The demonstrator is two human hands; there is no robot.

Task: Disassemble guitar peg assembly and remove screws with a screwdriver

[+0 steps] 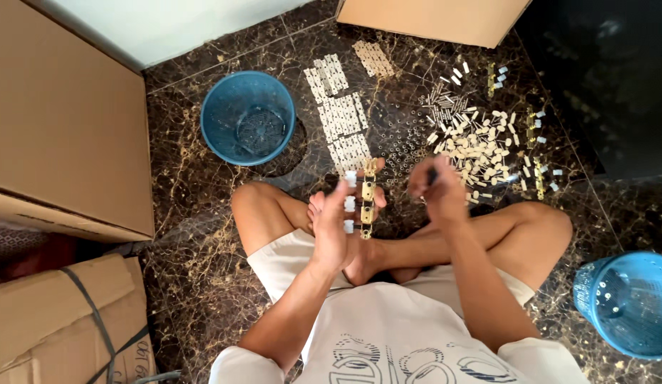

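I sit cross-legged on a dark marble floor. My left hand [336,224] holds up a narrow brass strip [368,195] fitted with small white blocks, held upright in front of me. My right hand [437,188] is raised beside it, a little to the right, blurred, with its fingers closed round a small dark object that I cannot make out. The two hands are apart.
Rows of assembled white pieces [343,114] lie on the floor ahead. A scatter of small white and brass parts [480,139] lies to the right. One blue basket [248,117] stands ahead left, another [626,302] at the right. Cardboard boxes [60,121] stand on the left.
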